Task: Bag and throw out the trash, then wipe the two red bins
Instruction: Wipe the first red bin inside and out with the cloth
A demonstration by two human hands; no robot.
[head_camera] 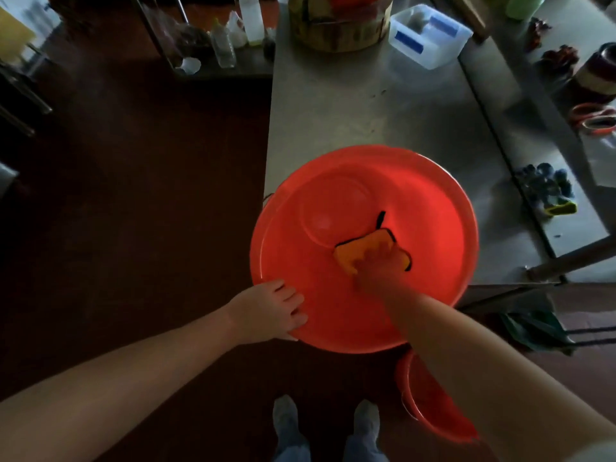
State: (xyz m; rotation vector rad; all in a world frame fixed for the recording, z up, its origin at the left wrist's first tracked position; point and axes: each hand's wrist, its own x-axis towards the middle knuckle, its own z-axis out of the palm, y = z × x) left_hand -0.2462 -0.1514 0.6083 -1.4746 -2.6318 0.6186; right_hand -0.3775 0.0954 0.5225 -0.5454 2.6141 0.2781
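Observation:
A large round red bin [430,208] stands at the near end of a steel table, overhanging its edge. My right hand [380,265] reaches down inside it and presses an orange cloth with dark trim [363,246] against the inner wall. My left hand [271,310] rests on the near left rim, fingers over the edge and thumb under it. A second, smaller red bin [430,405] sits on the floor below my right forearm, partly hidden by the arm.
The steel table [350,111] runs away from me with a round wooden block [336,31] and a clear plastic box [430,35] at its far end. Gloves [546,188] and tape rolls [595,120] lie on the right. Bottles [233,31] stand far left. My feet [326,425] are on dark floor.

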